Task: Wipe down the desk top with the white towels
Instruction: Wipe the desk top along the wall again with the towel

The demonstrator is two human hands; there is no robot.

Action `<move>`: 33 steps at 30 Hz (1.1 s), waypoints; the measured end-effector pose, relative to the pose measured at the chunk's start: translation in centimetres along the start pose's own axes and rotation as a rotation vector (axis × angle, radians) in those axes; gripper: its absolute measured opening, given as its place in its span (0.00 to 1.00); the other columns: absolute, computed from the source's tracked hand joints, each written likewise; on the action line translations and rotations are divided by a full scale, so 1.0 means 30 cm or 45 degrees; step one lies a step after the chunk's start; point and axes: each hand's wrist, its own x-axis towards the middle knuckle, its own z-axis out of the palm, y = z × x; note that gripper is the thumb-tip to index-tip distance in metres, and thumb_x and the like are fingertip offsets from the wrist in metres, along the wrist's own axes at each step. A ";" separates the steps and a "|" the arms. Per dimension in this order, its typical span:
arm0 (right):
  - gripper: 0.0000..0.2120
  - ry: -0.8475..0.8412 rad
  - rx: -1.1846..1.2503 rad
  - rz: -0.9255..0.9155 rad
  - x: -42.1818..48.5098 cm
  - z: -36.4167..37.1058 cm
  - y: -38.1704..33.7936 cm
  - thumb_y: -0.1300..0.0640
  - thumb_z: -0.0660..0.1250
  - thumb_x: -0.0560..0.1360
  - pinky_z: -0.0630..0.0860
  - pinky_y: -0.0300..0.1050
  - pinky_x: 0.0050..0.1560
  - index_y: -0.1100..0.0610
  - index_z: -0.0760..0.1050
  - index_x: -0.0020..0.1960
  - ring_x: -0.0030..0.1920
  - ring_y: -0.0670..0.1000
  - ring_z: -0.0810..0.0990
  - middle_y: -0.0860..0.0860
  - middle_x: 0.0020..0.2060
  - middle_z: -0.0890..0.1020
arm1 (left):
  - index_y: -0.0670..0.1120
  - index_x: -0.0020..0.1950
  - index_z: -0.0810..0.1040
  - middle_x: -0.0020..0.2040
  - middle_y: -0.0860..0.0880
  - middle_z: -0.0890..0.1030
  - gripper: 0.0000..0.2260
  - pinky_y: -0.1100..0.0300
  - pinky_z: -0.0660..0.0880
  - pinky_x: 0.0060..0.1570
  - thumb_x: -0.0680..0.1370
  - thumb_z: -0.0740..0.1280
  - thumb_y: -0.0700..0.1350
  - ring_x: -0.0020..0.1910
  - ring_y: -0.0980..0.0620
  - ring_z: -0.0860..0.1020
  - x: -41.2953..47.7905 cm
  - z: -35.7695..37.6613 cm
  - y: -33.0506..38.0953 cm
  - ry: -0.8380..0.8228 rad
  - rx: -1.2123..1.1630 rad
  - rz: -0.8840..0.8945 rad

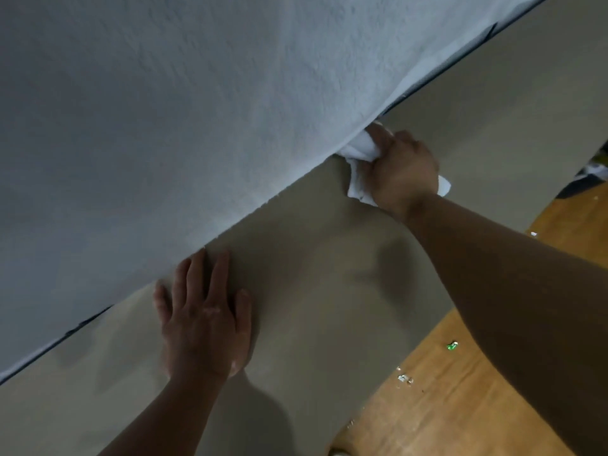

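Note:
A large white towel hangs close in front of the camera and hides the upper left of the view. Below it lies the grey-brown desk top. My right hand grips a small bunched white towel against the desk top, near the big towel's lower edge. My left hand lies flat on the desk top with fingers spread, fingertips at the big towel's edge.
The desk's front edge runs diagonally at the lower right, with a wooden floor beyond it. Small scraps, one green, lie on the floor. Dark clutter sits at the far right edge.

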 end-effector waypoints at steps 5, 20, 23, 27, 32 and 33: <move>0.27 0.039 0.064 -0.070 -0.248 0.020 -0.104 0.46 0.65 0.73 0.78 0.55 0.46 0.45 0.73 0.72 0.47 0.63 0.80 0.57 0.52 0.82 | 0.47 0.81 0.66 0.81 0.41 0.65 0.33 0.33 0.57 0.78 0.80 0.48 0.61 0.82 0.38 0.60 0.002 -0.006 0.004 -0.022 -0.013 -0.003; 0.39 0.058 0.123 -0.068 -0.859 -0.085 -0.153 0.56 0.76 0.67 0.78 0.55 0.51 0.43 0.66 0.75 0.53 0.55 0.78 0.51 0.62 0.79 | 0.48 0.80 0.64 0.80 0.42 0.65 0.29 0.31 0.57 0.76 0.81 0.52 0.57 0.80 0.38 0.60 -0.006 -0.022 -0.004 -0.014 -0.101 0.026; 0.37 0.127 0.092 0.002 -0.809 -0.078 -0.089 0.56 0.75 0.68 0.78 0.55 0.50 0.44 0.67 0.74 0.51 0.56 0.78 0.52 0.61 0.80 | 0.49 0.80 0.65 0.80 0.42 0.65 0.29 0.31 0.57 0.76 0.80 0.52 0.58 0.80 0.39 0.59 0.001 -0.012 -0.006 -0.036 -0.079 0.027; 0.32 0.218 0.112 0.030 -0.707 -0.065 -0.002 0.54 0.74 0.70 0.77 0.53 0.49 0.48 0.72 0.73 0.49 0.56 0.78 0.52 0.59 0.81 | 0.48 0.79 0.66 0.80 0.42 0.64 0.30 0.30 0.57 0.75 0.80 0.51 0.59 0.80 0.38 0.59 0.000 -0.013 0.000 -0.035 -0.075 0.003; 0.33 0.265 0.101 0.041 -0.590 -0.073 0.121 0.55 0.77 0.68 0.78 0.51 0.49 0.46 0.72 0.72 0.50 0.56 0.79 0.51 0.58 0.82 | 0.42 0.72 0.72 0.73 0.38 0.69 0.29 0.29 0.63 0.68 0.78 0.55 0.59 0.73 0.33 0.67 0.012 -0.029 0.019 0.016 -0.039 0.012; 0.34 0.263 0.097 0.039 -0.567 -0.078 0.146 0.55 0.76 0.68 0.79 0.51 0.49 0.46 0.72 0.72 0.50 0.56 0.79 0.51 0.58 0.82 | 0.42 0.70 0.73 0.72 0.37 0.70 0.29 0.29 0.65 0.66 0.78 0.55 0.59 0.72 0.32 0.68 0.020 -0.035 0.027 0.019 -0.037 -0.009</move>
